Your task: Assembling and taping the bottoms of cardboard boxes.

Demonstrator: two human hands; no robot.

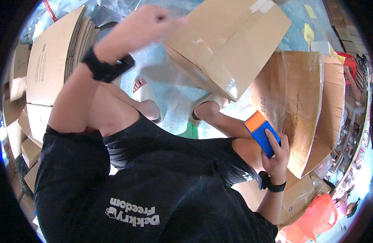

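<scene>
A taped brown cardboard box (219,44) stands on the floor in front of me, its top flaps closed. My left hand (154,24) is raised beside the box's upper left edge, and its fingers are smeared by motion. Whether it touches the box I cannot tell. At the right, above my thigh, my right hand (276,156) is closed around a blue and orange hand-sized block-shaped object (264,137). The orange end points up and away from the palm. The exact kind of this object does not show.
Flattened cardboard boxes (53,56) lean in a stack at the left. A large open carton (289,97) stands close on the right, with a red plastic bag (312,220) nearer to me. A green object (190,130) lies on the floor between my feet.
</scene>
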